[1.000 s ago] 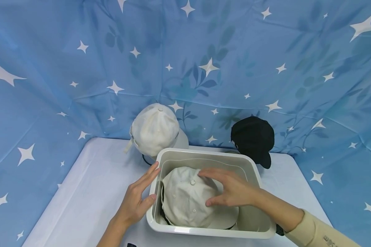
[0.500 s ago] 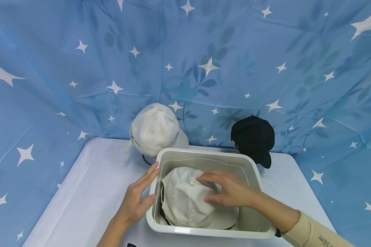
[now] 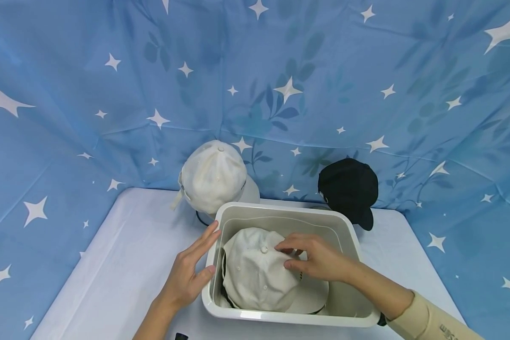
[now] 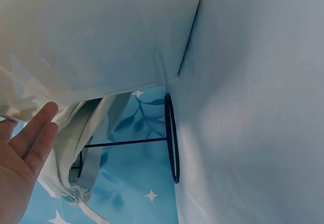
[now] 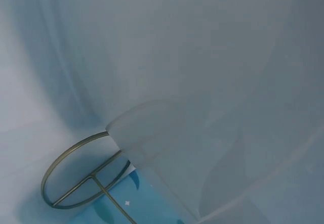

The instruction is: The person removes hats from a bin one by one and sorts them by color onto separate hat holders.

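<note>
A cream baseball cap [image 3: 255, 278] lies crown up inside a light grey plastic bin [image 3: 289, 318], its brim toward the right. My right hand [image 3: 320, 257] is over the cap's front, fingers bent and thumb apart from them, fingertips right at the crown. Dark lettering shows beneath the thumb. My left hand [image 3: 189, 274] rests against the bin's left rim with its fingers extended. In the left wrist view, the left fingers [image 4: 35, 140] lie by the bin's wall [image 4: 111, 37]. The right hand is out of the right wrist view.
Behind the bin, a white cap [image 3: 212, 177] hangs on a black wire stand [image 4: 172, 138]. A black cap [image 3: 348, 191] stands at the back right. The right wrist view shows a brass-coloured wire base [image 5: 76, 183]. A starry blue curtain [image 3: 255, 85] closes off the white table [image 3: 140, 236].
My right thumb and fingers have drawn closer together over the crown, uncovering lettering on the cap's front. The left hand and the bin have stayed put.
</note>
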Motion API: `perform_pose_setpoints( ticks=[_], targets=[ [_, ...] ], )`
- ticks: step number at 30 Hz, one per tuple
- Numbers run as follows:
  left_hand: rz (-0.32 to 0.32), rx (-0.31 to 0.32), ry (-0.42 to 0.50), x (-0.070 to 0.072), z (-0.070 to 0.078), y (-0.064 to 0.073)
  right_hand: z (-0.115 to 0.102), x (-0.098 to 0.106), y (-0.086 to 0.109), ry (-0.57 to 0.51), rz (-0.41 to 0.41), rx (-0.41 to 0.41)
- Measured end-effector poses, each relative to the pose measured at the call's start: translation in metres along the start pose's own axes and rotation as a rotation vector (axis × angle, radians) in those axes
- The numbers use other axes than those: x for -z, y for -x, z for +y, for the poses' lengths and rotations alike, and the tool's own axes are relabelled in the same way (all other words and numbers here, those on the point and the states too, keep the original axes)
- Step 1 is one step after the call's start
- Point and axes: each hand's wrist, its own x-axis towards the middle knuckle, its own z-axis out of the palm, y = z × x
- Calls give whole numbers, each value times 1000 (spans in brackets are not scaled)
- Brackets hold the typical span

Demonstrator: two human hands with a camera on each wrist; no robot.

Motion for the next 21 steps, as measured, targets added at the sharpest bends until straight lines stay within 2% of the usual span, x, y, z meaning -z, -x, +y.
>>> perform_pose_setpoints(
  ticks=[16,21],
  targets=[
    [-5,21,1,1,0,2,0,1,2,-39,49,3],
    [-6,13,2,1,0,1,-1,3,4,-47,78,33]
  ],
)
